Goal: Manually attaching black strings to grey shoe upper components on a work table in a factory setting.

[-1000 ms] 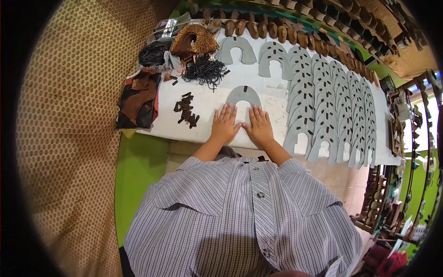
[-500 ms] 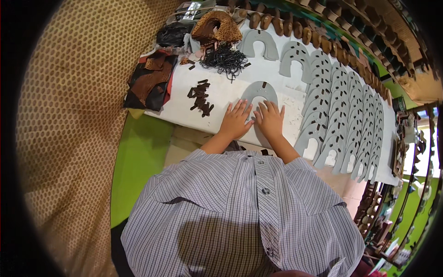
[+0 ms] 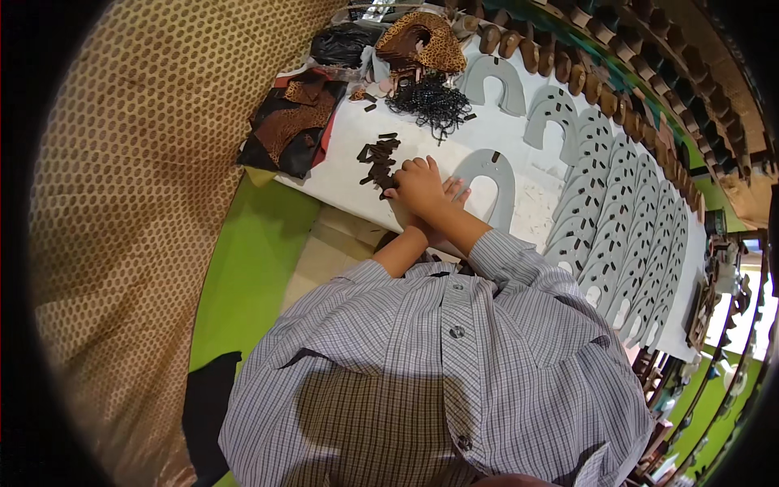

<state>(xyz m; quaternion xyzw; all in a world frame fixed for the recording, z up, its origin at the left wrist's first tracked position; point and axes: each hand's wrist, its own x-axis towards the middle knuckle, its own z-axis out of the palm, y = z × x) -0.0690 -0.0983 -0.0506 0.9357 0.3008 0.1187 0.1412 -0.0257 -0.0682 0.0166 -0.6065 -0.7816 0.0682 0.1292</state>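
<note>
On the white table a grey U-shaped piece (image 3: 497,172) lies flat, with one dark strip at the top of its curve. My left hand (image 3: 456,191) is mostly hidden beneath my right forearm. Its fingers show stretched out and open at the left arm of that piece. Crossing over it, my right hand (image 3: 419,185) is at the lower right edge of a heap of short dark brown strips (image 3: 378,158). Its fingers are bent and look closed, the thumb beside the strips; whatever lies between them is hidden.
To the right, overlapping rows of grey U-shaped pieces (image 3: 604,191) carry dark strips. Behind are two grey U stacks (image 3: 493,81), tangled black cords (image 3: 432,104) and a leopard-print pile (image 3: 442,49). Leather scraps (image 3: 296,122) lie at left. Brown shoe-shaped forms (image 3: 560,69) line the back.
My right hand has left the grey piece and swung left across my left arm to the strips. The left hand is now mostly covered. The view has shifted slightly.
</note>
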